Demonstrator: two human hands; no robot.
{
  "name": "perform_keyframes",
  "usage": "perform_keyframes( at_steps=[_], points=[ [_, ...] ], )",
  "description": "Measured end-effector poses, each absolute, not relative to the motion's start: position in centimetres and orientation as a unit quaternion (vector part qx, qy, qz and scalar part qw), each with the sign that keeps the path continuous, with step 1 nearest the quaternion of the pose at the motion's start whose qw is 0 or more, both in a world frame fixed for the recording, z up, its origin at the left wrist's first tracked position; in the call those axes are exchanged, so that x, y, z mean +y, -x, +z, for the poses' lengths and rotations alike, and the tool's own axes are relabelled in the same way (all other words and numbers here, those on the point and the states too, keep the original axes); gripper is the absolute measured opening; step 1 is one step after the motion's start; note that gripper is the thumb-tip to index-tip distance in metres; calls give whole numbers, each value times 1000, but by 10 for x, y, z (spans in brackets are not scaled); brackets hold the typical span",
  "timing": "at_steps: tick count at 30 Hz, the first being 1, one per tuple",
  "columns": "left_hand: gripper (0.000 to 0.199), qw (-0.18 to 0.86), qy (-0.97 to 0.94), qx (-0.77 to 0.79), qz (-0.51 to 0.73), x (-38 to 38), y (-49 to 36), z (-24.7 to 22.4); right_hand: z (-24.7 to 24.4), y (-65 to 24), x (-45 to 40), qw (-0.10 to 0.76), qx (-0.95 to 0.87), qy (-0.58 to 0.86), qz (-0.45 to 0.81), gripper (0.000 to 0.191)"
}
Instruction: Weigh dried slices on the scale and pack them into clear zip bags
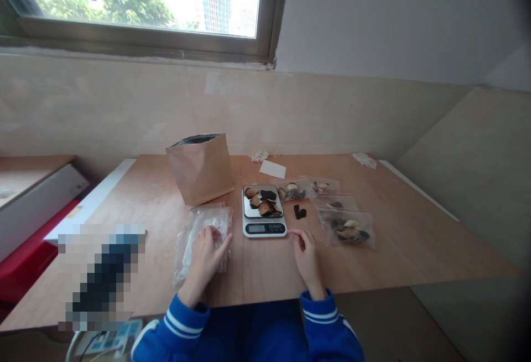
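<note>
1. Head view, left: the left hand (204,254) lies over the clear plastic bags (207,218), thumb spread wide from bent fingers; whether the fingertips grasp any plastic cannot be told. Beyond stands an open brown paper bag (201,171).
2. Head view, middle: a digital scale (251,234) rests on the wooden table (265,279), bearing dark-and-tan dried pieces (265,207) on its platform (its display digits are too small to read).
3. Head view, right: the right hand (306,254) has its index finger extended to the scale's near right corner, other fingers loosely curled; whether they enclose anything cannot be told. Dark flat fragments (299,212) lie just right of the scale, near the filled zip bags (350,230).
4. Head view, far: a white card (272,169) lies beyond the scale.
</note>
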State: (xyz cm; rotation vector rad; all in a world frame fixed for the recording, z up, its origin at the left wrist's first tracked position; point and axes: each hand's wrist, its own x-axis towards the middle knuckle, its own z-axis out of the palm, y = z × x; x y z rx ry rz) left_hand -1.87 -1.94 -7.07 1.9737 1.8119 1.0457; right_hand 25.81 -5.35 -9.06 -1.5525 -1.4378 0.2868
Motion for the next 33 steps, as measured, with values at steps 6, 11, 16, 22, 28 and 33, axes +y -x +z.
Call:
perform_keyframes(
  at_steps=[6, 11, 16, 22, 28, 33],
  points=[
    [20, 164, -693, 611, 345, -20, 26, -70, -88, -256, -54, 475, -595, 637, 121, 27],
    [21, 160, -685, 629, 332, -28, 24, -69, -89, -257, -51, 472, -597, 643, 81, 27],
    [23, 115, -687, 649, 306, -33, 18, -67, -95, -271, -16, 436, -610, 661, -25, 37],
    [20, 115, -697, 633, 316, -33, 21, -68, -97, -282, 4, 368, -641, 673, -15, 24],
    [22, 120, -696, 635, 311, -34, 21, -67, -81, -280, -11, 407, -592, 696, -3, 21],
    [23, 122, -695, 635, 315, -35, 20, -65, -45, -238, -22, 516, -538, 666, 20, 13]
  ],
)
